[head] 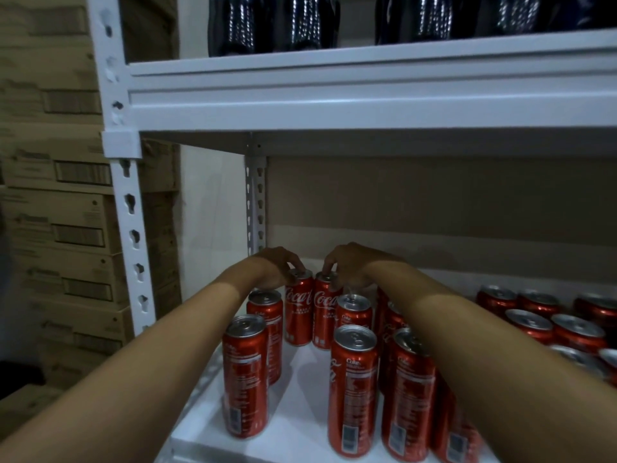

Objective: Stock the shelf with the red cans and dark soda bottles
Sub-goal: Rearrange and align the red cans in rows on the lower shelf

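Placing two red cans at back of lower shelf (300,389), near rear upright (255,202). To do well: set both flat, logos fwd, snug side by side behind front cans (354,389), then let go w/o tipping neighbours.

Left hand (270,265) curled over top rim of left can (298,309), fingertips pinching lid edge. Right hand (347,262) same on right can (325,312), fingers bent, clamped on rim. Both cans upright, bases seemingly on shelf, just beside each other.

More cans further right of upright; dark soda bottles (267,25) on tier above.

Dim, soft (edges bowed, blurred)
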